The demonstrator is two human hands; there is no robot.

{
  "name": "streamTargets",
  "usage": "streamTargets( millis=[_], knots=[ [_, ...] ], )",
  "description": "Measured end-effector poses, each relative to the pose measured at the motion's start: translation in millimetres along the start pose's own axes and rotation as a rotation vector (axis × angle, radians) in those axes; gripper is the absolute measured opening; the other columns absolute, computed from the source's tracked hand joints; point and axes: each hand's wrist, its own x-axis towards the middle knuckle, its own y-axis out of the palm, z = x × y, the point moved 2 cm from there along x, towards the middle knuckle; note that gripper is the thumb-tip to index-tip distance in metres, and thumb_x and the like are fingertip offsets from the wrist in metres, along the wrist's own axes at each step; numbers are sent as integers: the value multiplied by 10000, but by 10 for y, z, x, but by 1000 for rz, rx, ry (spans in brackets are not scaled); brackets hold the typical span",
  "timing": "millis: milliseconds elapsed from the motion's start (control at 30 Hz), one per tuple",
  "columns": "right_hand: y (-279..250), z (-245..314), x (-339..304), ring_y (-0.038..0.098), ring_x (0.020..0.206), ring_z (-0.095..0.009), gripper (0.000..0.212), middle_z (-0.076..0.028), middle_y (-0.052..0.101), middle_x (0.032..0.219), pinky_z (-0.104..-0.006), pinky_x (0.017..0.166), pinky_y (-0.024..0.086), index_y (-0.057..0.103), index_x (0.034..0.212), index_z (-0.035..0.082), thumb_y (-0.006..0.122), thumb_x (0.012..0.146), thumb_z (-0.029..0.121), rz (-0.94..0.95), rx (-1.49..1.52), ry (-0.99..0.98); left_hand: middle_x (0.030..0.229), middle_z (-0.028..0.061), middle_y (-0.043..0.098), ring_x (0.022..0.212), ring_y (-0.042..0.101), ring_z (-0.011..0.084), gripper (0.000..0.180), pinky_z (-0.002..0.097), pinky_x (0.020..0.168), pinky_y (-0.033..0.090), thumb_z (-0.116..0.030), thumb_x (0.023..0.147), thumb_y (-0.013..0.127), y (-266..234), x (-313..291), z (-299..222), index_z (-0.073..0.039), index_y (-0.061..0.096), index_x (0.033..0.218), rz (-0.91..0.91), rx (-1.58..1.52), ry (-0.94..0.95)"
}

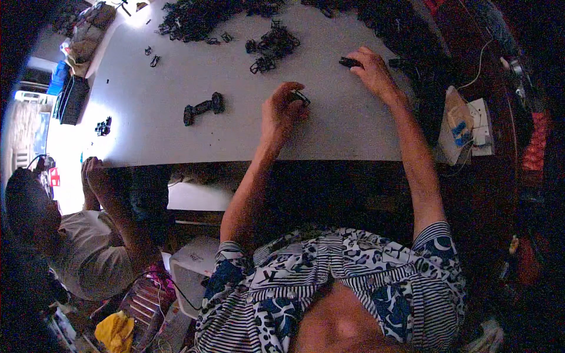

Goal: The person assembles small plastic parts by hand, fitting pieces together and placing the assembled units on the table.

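Note:
Over the middle of a pale table (pixel 235 138), my left hand (pixel 281 115) is closed on a small black plastic frame (pixel 301 97), gripped between thumb and fingers. Farther right, my right hand (pixel 372 69) pinches a small dark piece (pixel 349 61) at its fingertips; its exact kind is too dark to make out. Left of my left hand lies a black dumbbell-shaped part (pixel 203 108), touched by neither hand. Beyond both hands sits a small cluster of black plastic frames (pixel 275 46).
Large heaps of black parts (pixel 197 20) line the far edge and the dark right side (pixel 406 38). A few loose pieces (pixel 155 60) lie at left. A co-worker (pixel 94 247) sits at the left end. A white power strip (pixel 481 126) with cords lies at right.

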Motion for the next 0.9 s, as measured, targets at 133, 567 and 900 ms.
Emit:
streamTargets(
  millis=[133, 567, 900],
  knots=[
    [-53, 93, -7, 572, 804, -250, 319, -106, 557, 920, -322, 741, 466, 594, 1068, 56, 591, 750, 34, 172, 377, 179, 769, 68, 606, 699, 585, 180, 262, 306, 631, 462, 4, 699, 648, -19, 48, 101, -52, 605, 952, -68, 277, 171],
    [-67, 203, -105, 568, 863, -297, 225, -142, 573, 898, -352, 746, 452, 617, 1029, 74, 575, 815, 132, -166, -46, 13, 1008, 114, 546, 961, 470, 328, 385, 406, 834, 388, -68, 579, 734, -139, 66, 142, -76, 607, 942, -196, 753, 455],
    [-54, 623, -32, 614, 772, -357, 438, -199, 627, 830, -430, 669, 478, 587, 870, -21, 610, 793, 410, 113, -210, 413, 993, 106, 550, 949, 477, 317, 313, 396, 822, 391, -44, 604, 691, -151, 47, 84, -72, 605, 904, -159, 797, 457]
  ],
)
